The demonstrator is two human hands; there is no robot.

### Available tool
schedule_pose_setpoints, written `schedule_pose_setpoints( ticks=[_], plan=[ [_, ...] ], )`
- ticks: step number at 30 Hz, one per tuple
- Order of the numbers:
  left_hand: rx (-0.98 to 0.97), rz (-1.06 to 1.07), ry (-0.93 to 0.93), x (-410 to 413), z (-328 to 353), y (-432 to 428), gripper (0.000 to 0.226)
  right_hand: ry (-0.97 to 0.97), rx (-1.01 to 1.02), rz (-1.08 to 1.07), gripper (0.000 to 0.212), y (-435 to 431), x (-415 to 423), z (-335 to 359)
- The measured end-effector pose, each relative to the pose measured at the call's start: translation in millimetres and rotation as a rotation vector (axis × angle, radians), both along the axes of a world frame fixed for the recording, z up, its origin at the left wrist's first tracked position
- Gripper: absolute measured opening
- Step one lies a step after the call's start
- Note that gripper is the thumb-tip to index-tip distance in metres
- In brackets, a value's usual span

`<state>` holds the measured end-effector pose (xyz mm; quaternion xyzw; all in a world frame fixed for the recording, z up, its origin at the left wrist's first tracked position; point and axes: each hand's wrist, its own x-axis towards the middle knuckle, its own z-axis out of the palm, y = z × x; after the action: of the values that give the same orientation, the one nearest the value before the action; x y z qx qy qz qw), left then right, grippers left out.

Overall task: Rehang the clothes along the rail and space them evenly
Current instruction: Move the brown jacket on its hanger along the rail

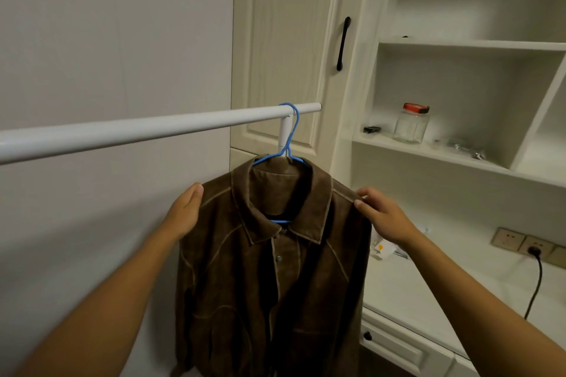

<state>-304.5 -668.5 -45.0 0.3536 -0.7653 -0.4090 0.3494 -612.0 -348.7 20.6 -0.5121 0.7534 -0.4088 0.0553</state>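
Observation:
A brown suede-like jacket (pixel 275 269) hangs on a blue hanger (pixel 289 138), whose hook sits over the white rail (pixel 137 131) near the rail's right end, beside its vertical support. My left hand (pixel 185 213) lies flat against the jacket's left shoulder, fingers straight. At the jacket's right shoulder seam, my right hand (pixel 382 214) pinches the cloth between thumb and fingers. No other garment shows on the rail.
Behind the rail's end stands a cream cupboard door (pixel 284 40) with a black handle (pixel 343 43). To the right, open shelves hold a red-lidded glass jar (pixel 411 124) and small items. Below runs a white counter (pixel 428 285) with wall sockets (pixel 520 243) and a plugged-in black cable.

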Motion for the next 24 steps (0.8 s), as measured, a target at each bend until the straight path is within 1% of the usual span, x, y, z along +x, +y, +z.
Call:
schedule_pose_setpoints(
  ticks=[1, 2, 5, 9, 11, 15, 17, 20, 22, 24],
  plan=[
    [0.005, -0.002, -0.018, 3.6, -2.9, -4.8, 0.067, 0.03, 0.016, -0.002, 0.017, -0.8, -2.0, -2.0],
    [-0.009, -0.007, -0.033, 7.9, -4.8, -8.2, 0.065, 0.047, 0.025, -0.004, 0.019, -1.6, -4.6, -4.6],
    [-0.09, 0.025, -0.058, 20.9, -16.7, -5.1, 0.037, -0.005, 0.037, -0.004, 0.024, 0.9, -10.3, -21.6],
    [-0.168, 0.17, -0.055, 32.4, -35.6, -5.0, 0.036, -0.113, 0.019, 0.007, 0.03, 5.4, -14.0, -40.5],
    [-0.207, 0.262, -0.052, 35.0, -35.1, -3.3, 0.034, -0.099, 0.032, -0.008, 0.029, 5.1, -16.5, -45.3],
    [-0.173, 0.402, 0.037, 32.9, -17.4, 1.7, 0.032, -0.026, 0.017, -0.087, 0.028, 2.4, -20.3, -56.1],
    [-0.159, 0.44, 0.051, 32.0, -8.9, 0.6, 0.031, -0.011, 0.022, -0.102, 0.029, 1.9, -19.5, -60.4],
    [-0.092, 0.47, 0.053, 28.2, 0.7, 4.6, 0.03, -0.04, 0.102, -0.072, 0.035, 5.1, -12.8, -64.0],
    [-0.052, 0.472, 0.061, 24.1, 4.1, 7.7, 0.029, -0.079, 0.147, -0.008, 0.043, 9.2, -1.1, -65.3],
    [-0.014, 0.449, 0.078, 20.8, 2.2, 11.8, 0.03, -0.106, 0.151, 0.054, 0.059, 14.5, 10.7, -66.4]
  ],
)
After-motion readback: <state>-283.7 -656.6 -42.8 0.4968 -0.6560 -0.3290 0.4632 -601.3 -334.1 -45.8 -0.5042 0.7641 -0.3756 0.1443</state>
